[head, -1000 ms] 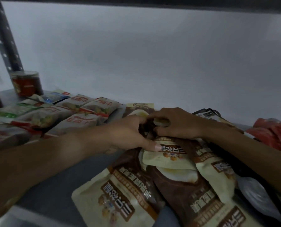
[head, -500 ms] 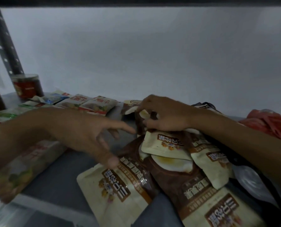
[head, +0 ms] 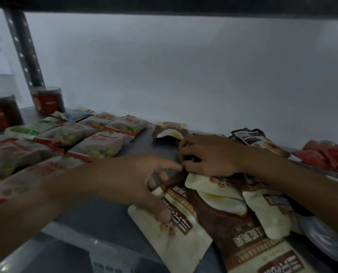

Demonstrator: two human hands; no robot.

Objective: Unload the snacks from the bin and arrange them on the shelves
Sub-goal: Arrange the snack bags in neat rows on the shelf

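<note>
White wall fills the back, and a dark board hangs low over the grey shelf [head: 113, 217]. It is dim in here.

On the left side of the shelf lie rows of pale snack packs with red ends [head: 99, 146], flat and side by side. Two red jars [head: 48, 99] stand in the far left corner by a metal post [head: 24, 50]. On the far right sits something red and crumpled [head: 325, 154]; I cannot tell what it is.

A messy heap of brown and cream snack bags [head: 223, 209] lies in the middle and to the right. They overlap and point different ways. One small brown bag [head: 170, 130] lies apart, just behind the heap.

The right hand [head: 209, 154] rests on the far end of the heap. Its fingers curl in and seem to pinch the top edge of a bag. The left hand [head: 128, 182] reaches in from the left with fingers spread and bent. Its thumb presses on the nearest cream bag [head: 176, 239], and one finger touches the dark edge of the bag that runs up toward the right hand.

The nearest cream bag is long, and it runs from near the person's body away toward the wall. It lies just under the left hand, so the left hand is closer to it. I think the next job is to pull one bag free and lay it straight in the bare gap between the pale packs and the heap.
</note>
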